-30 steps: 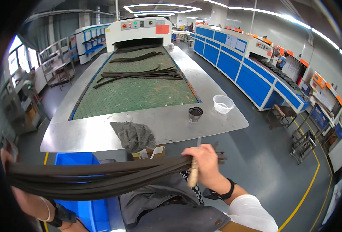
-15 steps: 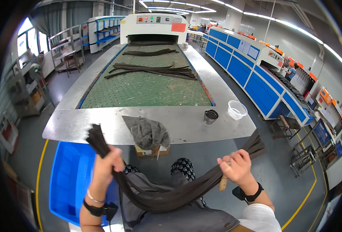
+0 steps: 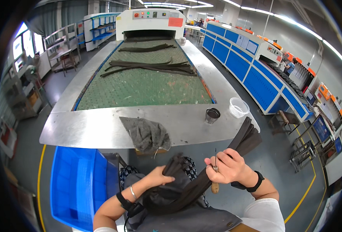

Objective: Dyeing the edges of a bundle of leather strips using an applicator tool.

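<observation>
A thick bundle of dark brown-black flat strips (image 3: 194, 192) sags in a loop over my lap. Its left end sits in my left hand (image 3: 158, 177), closed round it near the middle of my body. My right hand (image 3: 231, 167) grips the other end, whose loose tips fan upward toward the table corner. That same hand also has an awl (image 3: 215, 188) in its fingers; its thin metal spike points up and its wooden handle hangs below. Part of the left grip is hidden by the strips.
Ahead is a metal table (image 3: 89, 125) with a green conveyor belt (image 3: 144, 92) carrying dark strips (image 3: 149, 67) toward a white machine (image 3: 149, 21). A grey cloth (image 3: 147, 133), a dark cup (image 3: 212, 115) and a clear bowl (image 3: 238, 108) stand near its front edge. A blue crate (image 3: 78, 187) is at lower left.
My left hand has swung inward and down with its end of the bundle, drawing it closer to the right hand. The right hand has turned, so the awl's spike now shows.
</observation>
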Motion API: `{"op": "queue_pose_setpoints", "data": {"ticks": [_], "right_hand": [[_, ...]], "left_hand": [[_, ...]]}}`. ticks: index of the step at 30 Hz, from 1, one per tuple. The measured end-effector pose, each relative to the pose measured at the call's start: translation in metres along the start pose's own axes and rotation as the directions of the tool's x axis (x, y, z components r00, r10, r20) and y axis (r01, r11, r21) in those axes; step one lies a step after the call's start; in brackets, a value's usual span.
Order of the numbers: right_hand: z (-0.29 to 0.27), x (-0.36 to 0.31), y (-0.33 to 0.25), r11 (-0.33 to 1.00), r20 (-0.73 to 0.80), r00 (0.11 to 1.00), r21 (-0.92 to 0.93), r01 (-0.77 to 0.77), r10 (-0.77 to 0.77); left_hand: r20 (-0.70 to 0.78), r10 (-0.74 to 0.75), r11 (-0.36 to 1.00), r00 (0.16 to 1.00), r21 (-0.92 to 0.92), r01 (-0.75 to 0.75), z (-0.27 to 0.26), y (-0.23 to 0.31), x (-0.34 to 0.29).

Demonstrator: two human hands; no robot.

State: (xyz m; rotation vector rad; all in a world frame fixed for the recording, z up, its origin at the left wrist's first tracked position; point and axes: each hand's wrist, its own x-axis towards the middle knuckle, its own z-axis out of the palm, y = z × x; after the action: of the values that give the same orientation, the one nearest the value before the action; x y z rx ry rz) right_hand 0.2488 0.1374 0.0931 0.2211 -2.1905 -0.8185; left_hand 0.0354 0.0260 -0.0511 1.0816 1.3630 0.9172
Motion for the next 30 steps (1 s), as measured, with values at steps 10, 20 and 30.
{"op": "queue_pose_setpoints", "data": {"ticks": [10,20,30], "right_hand": [[-0.017,-0.004,0.013,0.996,0.001,0.996,-0.040,-0.086,0.086],[-0.039,-0.024,-0.001,0.963,0.035,0.975,-0.167,-0.212,0.221],[-0.047,-0.046,0.023,0.888,-0.167,0.929,-0.279,-0.365,0.330]], "left_hand": [[-0.069,0.143,0.936,0.987,-0.315,-0.158,-0.016,0.041,-0.035],[-0.295,0.508,0.748,0.809,-0.315,-0.585,-0.036,0.072,-0.090],[-0.597,0.682,0.320,0.423,-0.277,-0.906,-0.085,0.086,-0.113]]}}
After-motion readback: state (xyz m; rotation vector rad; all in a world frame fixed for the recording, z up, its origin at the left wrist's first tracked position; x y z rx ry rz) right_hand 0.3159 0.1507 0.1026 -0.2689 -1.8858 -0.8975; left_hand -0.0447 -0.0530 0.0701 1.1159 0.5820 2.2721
